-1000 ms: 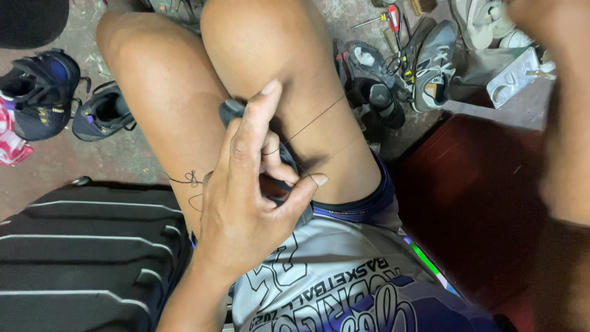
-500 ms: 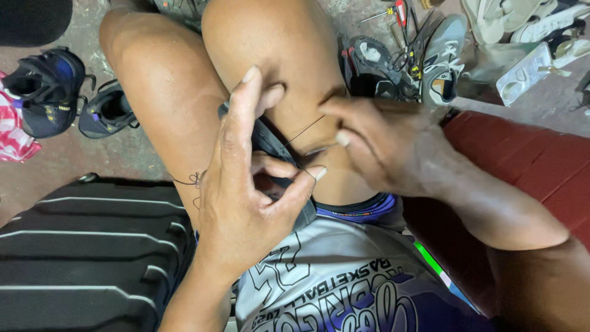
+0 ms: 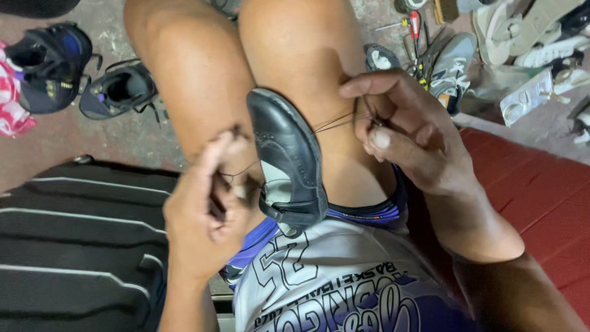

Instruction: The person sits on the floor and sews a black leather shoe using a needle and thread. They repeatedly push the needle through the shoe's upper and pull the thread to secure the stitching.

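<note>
Small black leather shoe (image 3: 287,163) with a strap, resting sole-side inward on the bare thighs, between the two hands, toe pointing away from the body. Left hand (image 3: 206,212) just left of the shoe, fingers curled together and pinched on a thin dark thread (image 3: 335,120) at the shoe's near edge; thumb raised beside the upper. Right hand (image 3: 409,132) to the right of the shoe and slightly farther from the body, thumb and forefinger pressed together on the same thread, drawn taut from the shoe's side across the thigh. Whether a needle sits in the right-hand pinch: cannot tell.

Beyond the right hand, on the concrete floor (image 3: 123,135): a scatter of grey and white sandals and shoe parts (image 3: 522,43), plus a red-handled tool (image 3: 415,24) among other small tools. Right of the right hand, a red ribbed mat (image 3: 541,178). Beyond the left hand, a pair of black-and-blue sports shoes (image 3: 80,77) lying on the floor, with a pink-and-white cloth (image 3: 11,101) at the far left edge. Below and left of the left hand, a black ribbed bag (image 3: 74,240) with pale stripes. Nearest the camera, a white and purple jersey (image 3: 332,280).
</note>
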